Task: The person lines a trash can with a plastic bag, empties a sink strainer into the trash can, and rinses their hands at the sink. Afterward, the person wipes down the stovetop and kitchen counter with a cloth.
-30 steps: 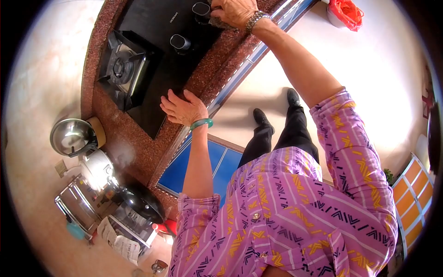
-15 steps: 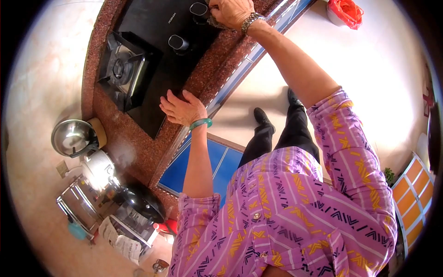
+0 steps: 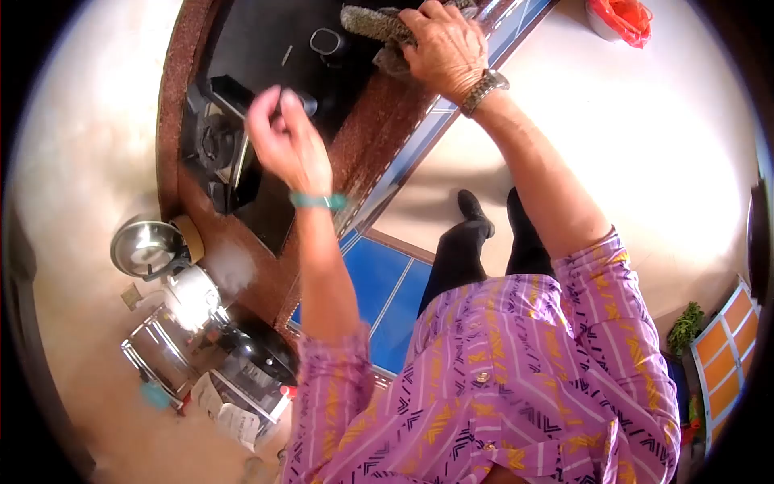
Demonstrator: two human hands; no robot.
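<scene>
My right hand (image 3: 446, 50) grips a grey-brown cleaning cloth (image 3: 375, 24) at the front edge of the black gas stove (image 3: 278, 24). Part of the cloth is hidden under my palm; one end sticks out over the stove top. Raised above the stove is my left hand (image 3: 292, 149), smeared by motion, its fingers loosely curled and apart with nothing seen in them. It partly covers one stove knob (image 3: 306, 102). The other knob (image 3: 326, 44) stands near the cloth. A burner with its pan support (image 3: 216, 145) lies to the left of my left hand.
A red-brown stone counter (image 3: 173, 105) borders the stove. A steel pot (image 3: 147, 248), a white appliance (image 3: 193, 294), a black pan (image 3: 258, 347) and a rack (image 3: 157, 347) stand lower left. A red-lined bin (image 3: 621, 20) is on the floor at upper right.
My left hand has lifted off the counter edge and moved up and left over the stove. My right hand and the cloth have shifted right and slightly down, and more of the cloth shows.
</scene>
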